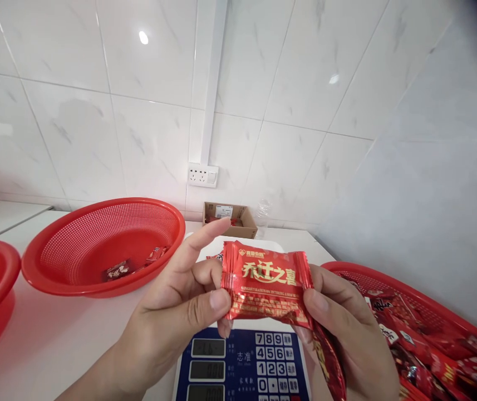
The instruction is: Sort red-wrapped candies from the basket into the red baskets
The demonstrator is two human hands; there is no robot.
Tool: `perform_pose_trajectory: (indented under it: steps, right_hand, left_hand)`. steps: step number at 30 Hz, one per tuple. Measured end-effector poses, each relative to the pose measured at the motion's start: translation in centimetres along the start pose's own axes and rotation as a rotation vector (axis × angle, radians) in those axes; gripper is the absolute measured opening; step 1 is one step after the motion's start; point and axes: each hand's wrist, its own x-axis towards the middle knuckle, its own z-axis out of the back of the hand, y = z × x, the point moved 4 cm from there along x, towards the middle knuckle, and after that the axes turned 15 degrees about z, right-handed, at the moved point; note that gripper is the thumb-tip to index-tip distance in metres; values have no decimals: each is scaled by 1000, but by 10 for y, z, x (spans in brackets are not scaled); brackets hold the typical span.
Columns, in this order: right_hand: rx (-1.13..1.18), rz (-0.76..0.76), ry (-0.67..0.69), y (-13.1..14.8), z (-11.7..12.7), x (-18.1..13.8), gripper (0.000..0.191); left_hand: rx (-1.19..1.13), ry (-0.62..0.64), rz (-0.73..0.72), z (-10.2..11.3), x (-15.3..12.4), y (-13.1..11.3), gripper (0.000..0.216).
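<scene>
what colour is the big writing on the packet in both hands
The writing is gold on a shiny red packet, clearest in the head view.

Gold characters on the red foil packet [267, 281] near me read 乔迁之喜; the digital scale [244, 376] shows 志准 and number keys [271, 354] 0–9.

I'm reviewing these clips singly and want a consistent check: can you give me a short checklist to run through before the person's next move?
1. Left hand grips one end of the red packet: ok.
2. Right hand grips the other end: ok.
3. Packet's printed face is toward the camera: ok.
4. Right hand holds nothing else: not ok, a second wrapper hangs below it.
5. Scale top in full view: not ok, partly hidden.
6. Packet sealed all round: cannot tell.
</scene>
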Motion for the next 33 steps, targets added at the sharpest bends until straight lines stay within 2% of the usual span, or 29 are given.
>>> perform_pose_trajectory:
  steps: [11, 19, 27, 33]
  right_hand:
    - [32, -43, 17, -1, 5, 1, 28]
    - [-20, -35, 101, 2, 5, 3, 33]
    - [-15, -91, 69, 5, 4, 5, 35]
    - [27, -76, 82, 4, 3, 8, 39]
  left_hand:
    - [-20, 13, 10, 0, -2, 1, 48]
    - [-43, -53, 79, 2, 2, 1, 47]
    - [-73, -78, 120, 3, 4, 1, 48]
    - [-79, -18, 29, 1, 4, 3, 46]
